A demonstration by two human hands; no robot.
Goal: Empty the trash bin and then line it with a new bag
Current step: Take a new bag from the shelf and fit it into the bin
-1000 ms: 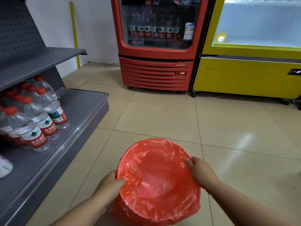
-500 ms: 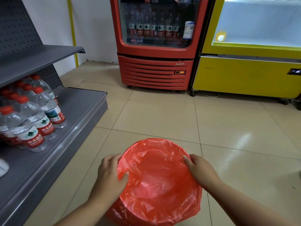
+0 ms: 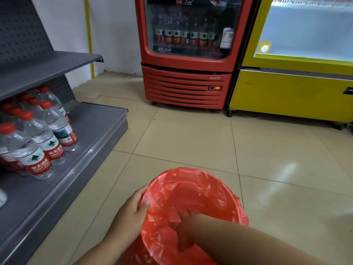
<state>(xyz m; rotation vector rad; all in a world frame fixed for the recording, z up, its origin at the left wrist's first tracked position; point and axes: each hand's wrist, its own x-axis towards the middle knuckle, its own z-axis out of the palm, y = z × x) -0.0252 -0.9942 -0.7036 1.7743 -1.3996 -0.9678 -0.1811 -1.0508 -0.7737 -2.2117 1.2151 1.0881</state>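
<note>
A round trash bin stands on the tiled floor in front of me, fully wrapped in a thin red plastic bag (image 3: pixel 193 190) that is folded over its rim and hides the bin itself. My left hand (image 3: pixel 131 213) grips the bag-covered rim on the left side, thumb inside. My right hand (image 3: pixel 181 229) is down inside the bin, fingers spread and pressing the bag against the inner wall; it holds nothing that I can see.
A grey metal shelf (image 3: pixel 91 134) with several water bottles (image 3: pixel 45 138) runs along the left. A red drinks cooler (image 3: pixel 187 77) and a yellow display freezer (image 3: pixel 290 92) stand ahead. Tiled floor lies between them and the bin.
My right hand left the bin's right rim and went down inside the bag. My left hand slid up along the left rim.
</note>
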